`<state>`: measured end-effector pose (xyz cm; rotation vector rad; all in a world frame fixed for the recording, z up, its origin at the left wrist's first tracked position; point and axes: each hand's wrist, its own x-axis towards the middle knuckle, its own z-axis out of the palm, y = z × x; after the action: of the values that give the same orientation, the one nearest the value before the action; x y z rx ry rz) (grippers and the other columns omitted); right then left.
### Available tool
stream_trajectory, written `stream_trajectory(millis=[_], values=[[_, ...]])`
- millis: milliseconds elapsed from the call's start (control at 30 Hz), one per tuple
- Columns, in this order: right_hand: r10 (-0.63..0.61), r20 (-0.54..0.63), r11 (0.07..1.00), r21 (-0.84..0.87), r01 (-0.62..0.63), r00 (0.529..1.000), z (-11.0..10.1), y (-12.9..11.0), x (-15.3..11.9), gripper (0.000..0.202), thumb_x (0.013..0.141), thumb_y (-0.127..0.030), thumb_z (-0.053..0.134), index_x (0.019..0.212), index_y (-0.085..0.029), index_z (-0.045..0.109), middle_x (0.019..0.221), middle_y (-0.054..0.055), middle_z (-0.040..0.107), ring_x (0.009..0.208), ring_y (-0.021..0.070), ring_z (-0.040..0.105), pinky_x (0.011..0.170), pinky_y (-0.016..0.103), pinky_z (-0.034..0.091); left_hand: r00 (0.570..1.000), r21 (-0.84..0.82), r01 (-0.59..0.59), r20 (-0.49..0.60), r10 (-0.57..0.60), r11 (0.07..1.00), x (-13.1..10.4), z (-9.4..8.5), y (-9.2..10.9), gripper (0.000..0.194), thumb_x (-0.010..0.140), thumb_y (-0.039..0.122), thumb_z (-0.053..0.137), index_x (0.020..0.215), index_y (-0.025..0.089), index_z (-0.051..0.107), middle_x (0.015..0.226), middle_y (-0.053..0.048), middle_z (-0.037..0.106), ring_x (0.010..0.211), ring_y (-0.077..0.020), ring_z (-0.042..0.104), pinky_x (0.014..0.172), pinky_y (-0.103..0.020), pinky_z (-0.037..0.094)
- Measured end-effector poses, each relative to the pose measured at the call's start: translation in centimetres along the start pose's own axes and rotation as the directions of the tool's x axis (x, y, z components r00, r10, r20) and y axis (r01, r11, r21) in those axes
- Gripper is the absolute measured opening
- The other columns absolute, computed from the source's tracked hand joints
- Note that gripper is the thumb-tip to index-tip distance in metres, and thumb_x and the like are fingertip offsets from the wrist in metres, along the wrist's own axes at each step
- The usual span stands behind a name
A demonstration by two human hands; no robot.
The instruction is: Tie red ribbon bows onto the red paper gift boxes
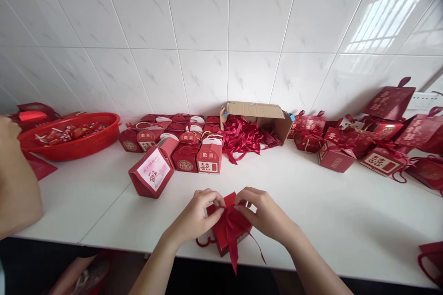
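Note:
A red gift box (221,233) lies near the front edge of the white table, with a dark red ribbon (231,235) across its top. The ribbon's two tails hang down over the box toward me. My left hand (204,209) pinches the ribbon at the left of its knot, thumb against fingers. From the other side my right hand (258,207) pinches the ribbon just right of the knot. A red cord (206,241) curls out at the box's left side.
Behind stand several small red boxes (187,157), a box with a pink card (154,173) and a cardboard carton (254,109) spilling red ribbons (242,136). Finished-looking red boxes (337,156) crowd the right. At left are a red basin (81,140) of sweets and another person's arm (19,184).

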<state>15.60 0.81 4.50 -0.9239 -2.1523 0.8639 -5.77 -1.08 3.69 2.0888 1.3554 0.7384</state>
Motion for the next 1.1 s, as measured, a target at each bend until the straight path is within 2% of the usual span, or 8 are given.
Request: stream_trajectory(millis=[133,200,400,600,800,967,1100], values=[[-0.121,0.053,0.992,-0.042,0.123,0.991,0.6,0.8,-0.5,0.045,0.087,-0.005,0.037,0.114,-0.027,0.065,0.095,0.005,0.058,0.078,0.0128,0.058,0.071,0.026,0.051,1.0,0.032,0.002,-0.004,-0.002,0.999,0.2,-0.2,-0.2,0.012,0.081,0.019,0.051,0.083,0.022,0.062,0.086,-0.003,0.064,0.086,-0.0198,0.056,0.079,-0.029,0.046],[-0.161,0.08,0.981,-0.092,0.168,0.984,0.9,1.2,-0.7,0.05,0.087,-0.005,0.035,0.118,-0.029,0.064,0.094,0.005,0.055,0.079,0.0132,0.056,0.071,0.026,0.051,1.0,0.057,0.011,-0.005,-0.01,0.998,0.3,-0.3,-0.1,0.012,0.08,0.018,0.051,0.082,0.022,0.062,0.085,-0.003,0.064,0.086,-0.0198,0.056,0.079,-0.029,0.046],[-0.192,0.083,0.963,-0.178,0.204,0.978,1.7,1.6,-1.0,0.042,0.088,-0.009,0.043,0.107,-0.034,0.071,0.09,0.005,0.053,0.08,0.0153,0.054,0.07,0.029,0.052,0.999,0.061,-0.011,-0.046,0.014,0.998,0.4,-0.2,-0.1,0.011,0.079,0.018,0.052,0.078,0.022,0.062,0.081,-0.003,0.064,0.081,-0.0198,0.057,0.076,-0.029,0.046],[-0.238,0.037,0.965,-0.106,0.241,0.97,1.8,1.6,-1.1,0.026,0.087,-0.021,0.058,0.103,-0.035,0.072,0.084,0.003,0.055,0.071,0.0136,0.054,0.061,0.026,0.054,0.991,0.066,0.049,-0.129,-0.04,0.997,0.6,-0.4,-0.6,0.01,0.078,0.021,0.053,0.076,0.021,0.063,0.076,-0.002,0.065,0.078,-0.0193,0.059,0.077,-0.03,0.045],[-0.156,0.075,0.986,0.077,0.15,0.985,1.7,1.3,-1.2,0.028,0.088,-0.016,0.052,0.097,-0.031,0.074,0.091,0.004,0.053,0.075,0.0133,0.058,0.056,0.024,0.055,0.999,0.047,0.002,-0.042,0.0,0.999,0.6,-0.6,-0.5,0.018,0.083,0.02,0.048,0.091,0.024,0.064,0.073,0.001,0.062,0.076,-0.0174,0.058,0.077,-0.027,0.044],[-0.189,0.062,0.98,-0.044,0.192,0.98,1.8,1.3,-1.2,0.036,0.086,-0.007,0.051,0.096,-0.033,0.075,0.088,0.004,0.05,0.079,0.0148,0.054,0.063,0.026,0.055,0.999,0.075,-0.038,0.034,0.035,0.996,0.8,-0.9,0.2,0.016,0.083,0.022,0.049,0.086,0.024,0.065,0.067,0.002,0.059,0.07,-0.0168,0.054,0.077,-0.027,0.043],[-0.171,0.101,0.978,-0.101,0.181,0.98,2.0,1.5,-1.1,0.038,0.084,-0.006,0.054,0.099,-0.035,0.074,0.09,0.004,0.046,0.084,0.0155,0.051,0.068,0.027,0.055,0.995,0.059,-0.061,0.086,0.056,0.996,1.0,-0.9,0.2,0.011,0.084,0.023,0.051,0.08,0.022,0.062,0.074,0.001,0.056,0.07,-0.0158,0.052,0.079,-0.028,0.042]])
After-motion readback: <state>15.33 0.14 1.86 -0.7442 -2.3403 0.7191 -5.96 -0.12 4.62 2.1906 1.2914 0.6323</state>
